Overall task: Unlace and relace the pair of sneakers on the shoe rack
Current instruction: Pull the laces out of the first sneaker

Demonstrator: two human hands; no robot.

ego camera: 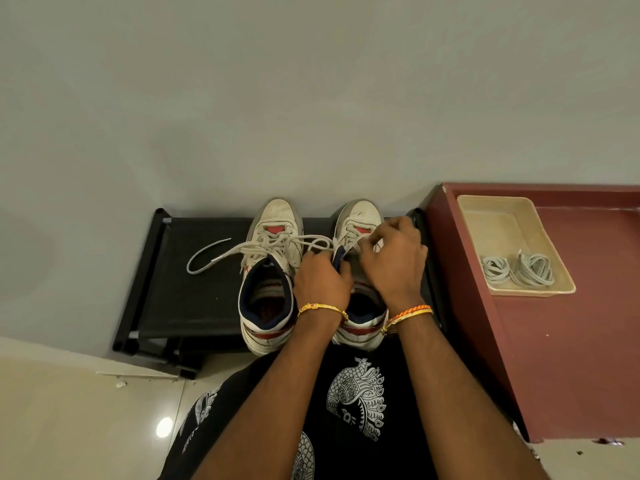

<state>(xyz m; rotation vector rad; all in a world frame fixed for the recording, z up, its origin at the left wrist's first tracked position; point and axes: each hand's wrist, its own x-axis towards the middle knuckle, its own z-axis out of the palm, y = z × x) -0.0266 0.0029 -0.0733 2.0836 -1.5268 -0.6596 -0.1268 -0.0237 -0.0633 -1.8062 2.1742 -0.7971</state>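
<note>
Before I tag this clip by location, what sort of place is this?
Probably a home entryway or hall corner: a low black shoe rack against a plain wall, glossy floor tiles, and a maroon cabinet holding a tray of spare laces.

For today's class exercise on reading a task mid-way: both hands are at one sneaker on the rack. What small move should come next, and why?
Probably draw the pinched lace out of its eyelet. The right hand works the white lace of the right-side white high-top sneaker, while the left hand grips its navy tongue; that lace is still crossed through the eyelets.
</note>
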